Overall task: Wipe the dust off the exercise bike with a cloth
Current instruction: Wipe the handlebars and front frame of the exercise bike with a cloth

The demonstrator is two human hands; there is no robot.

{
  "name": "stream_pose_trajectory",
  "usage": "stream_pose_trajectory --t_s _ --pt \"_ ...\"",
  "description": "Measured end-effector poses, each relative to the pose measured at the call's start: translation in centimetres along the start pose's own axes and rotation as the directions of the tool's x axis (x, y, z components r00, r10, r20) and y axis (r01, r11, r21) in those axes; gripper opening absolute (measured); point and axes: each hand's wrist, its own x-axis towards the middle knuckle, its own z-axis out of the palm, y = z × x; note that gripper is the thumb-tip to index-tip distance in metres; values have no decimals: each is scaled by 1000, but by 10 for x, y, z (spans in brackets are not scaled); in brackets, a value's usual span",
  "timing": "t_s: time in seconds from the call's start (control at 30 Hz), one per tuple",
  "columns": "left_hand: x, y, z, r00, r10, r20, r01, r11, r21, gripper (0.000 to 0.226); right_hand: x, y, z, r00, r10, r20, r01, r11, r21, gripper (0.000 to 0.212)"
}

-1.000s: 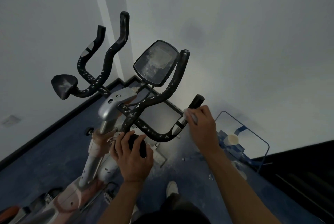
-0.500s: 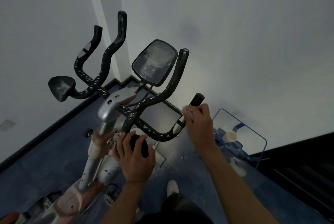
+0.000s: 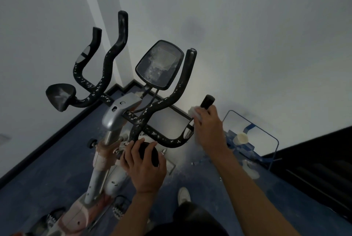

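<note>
Dusty exercise bike [image 3: 118, 114] in a room corner, right hand [image 3: 208, 127] clamping a pale cloth [image 3: 192, 111], seemingly wrapped around the right handlebar grip [image 3: 207, 101], left hand [image 3: 144, 167] curled over a black pad [image 3: 149, 153]

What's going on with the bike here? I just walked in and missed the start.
A person is wiping down a dusty exercise bike. The right hand presses a white cloth around the right handlebar grip, just below its black end. The left hand grips a black knob on the frame, likely to steady the bike. White dust still speckles the handlebars and clouds the console screen, so much remains to be wiped.
</note>
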Motion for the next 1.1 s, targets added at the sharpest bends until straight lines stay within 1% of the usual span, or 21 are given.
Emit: stream_pose_trajectory --t_s 0.03,0.1,0.17,0.2,0.3,0.33,0.37,0.43,0.47,0.5,0.53,0.57,0.6,0.63,0.7,0.77,0.8,0.9,0.93,1.0,1.1 --pt "0 0 0 1000 -1 -1 1 1000 -5 31 -3 -1 -2 1000 -7 -2 7 1000 17 20" --pt "0 0 0 1000 -2 2 2 1000 -7 32 1 -5 -10 999 3 -51 -1 999 40 19" --pt "1 0 0 1000 0 6 0 1000 -6 32 13 -8 -14 995 -6 -101 9 999 33 19" --pt "1 -1 0 1000 2 8 -2 1000 -5 32 17 -9 -15 995 -20 -96 21 1000 19 19" --pt "0 -1 0 1000 8 12 -8 1000 -3 32 14 -13 -10 995 -98 1 97 990 -105 20" --pt "0 -1 0 1000 8 13 -8 1000 -5 32 8 -12 -8 996 -80 33 83 991 -109 18" --pt "0 -1 -1 1000 8 17 -7 1000 -9 33 4 -12 -6 998 -25 60 30 996 -87 14" --pt "1 0 -2 1000 11 26 -10 1000 -13 34 4 -11 -3 992 34 117 -28 998 -55 19" --pt "1 -1 -2 1000 12 28 -12 1000 -11 34 7 -10 -2 992 45 120 -39 998 -49 20" --pt "2 -1 -2 1000 13 29 -13 1000 -9 34 12 -11 -4 994 64 92 -62 998 -30 20" --pt "2 -2 -1 999 13 29 -13 1000 -11 34 16 -11 -6 997 77 32 -77 997 1 19" --pt "1 -2 -1 999 13 30 -13 1000 -13 34 18 -10 -9 996 83 -27 -82 996 33 18" --pt "1 -3 -1 999 16 29 -15 1000 -14 34 18 -7 -10 996 69 -56 -67 997 41 18" --pt "1 -3 -1 999 19 27 -18 1000 -11 33 14 -5 -10 998 46 -52 -45 999 27 16" --pt "1 -3 0 999 16 29 -16 1000 -7 33 1 2 -5 1000 -17 7 17 1000 -24 15" --pt "1 -3 -1 999 8 34 -7 1000 -12 33 -7 10 -5 1000 -27 10 27 999 -18 15" --pt "1 -3 0 999 6 33 -6 1000 -9 33 -6 13 -6 1000 -7 -25 7 1000 0 15" --pt "1 -3 0 999 16 30 -16 1000 -8 33 -1 19 -10 979 65 -192 -57 997 50 16" --pt "1 -3 0 999 20 28 -20 1000 -12 33 -2 20 -9 974 85 -208 -71 995 73 17" --pt "0 -3 0 999 22 24 -21 1000 -12 35 -13 21 0 981 114 -155 -93 986 141 16" --pt "0 -3 1 1000 21 23 -21 1000 -10 35 -34 24 7 979 201 -45 -182 946 269 6"
